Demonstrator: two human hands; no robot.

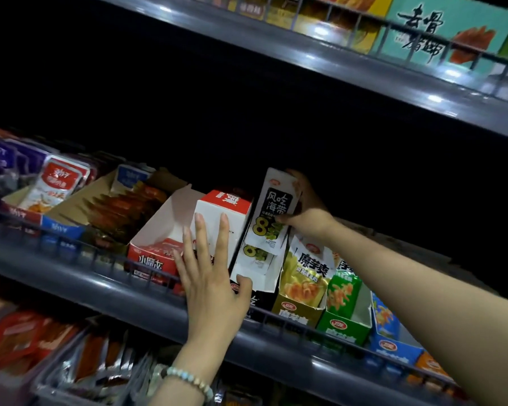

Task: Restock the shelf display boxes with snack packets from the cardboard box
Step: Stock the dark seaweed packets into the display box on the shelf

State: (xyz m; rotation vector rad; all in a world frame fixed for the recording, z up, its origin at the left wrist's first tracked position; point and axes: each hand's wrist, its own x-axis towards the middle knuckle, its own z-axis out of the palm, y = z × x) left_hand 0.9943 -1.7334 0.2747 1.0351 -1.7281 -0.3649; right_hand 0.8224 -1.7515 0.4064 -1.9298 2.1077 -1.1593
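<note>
**Mia:** What is closest to us?

**Ben:** A bead bracelet [188, 378] on the wrist of the left hand [208, 276]. That hand is flat, with its fingers straight. It presses on the red and white box [223, 212], and its thumb touches the front of the white display box [258, 276].

**Mia:** And the other hand?

**Ben:** The right hand [308, 209] has its fingers and thumb curled round a black and white snack packet [276, 209]. The packet is just above the white display box. It may be more than one packet, I cannot tell.

**Mia:** How should it go in?

**Ben:** I think the left hand should push the red and white box aside to make the gap wide. Then the packet should slide straight down behind the packets already inside [255, 253], with the picture facing front. The hand should let go only when the packet sits at the bottom.

**Mia:** Where is the cardboard box?

**Ben:** I cannot see it here.
</note>
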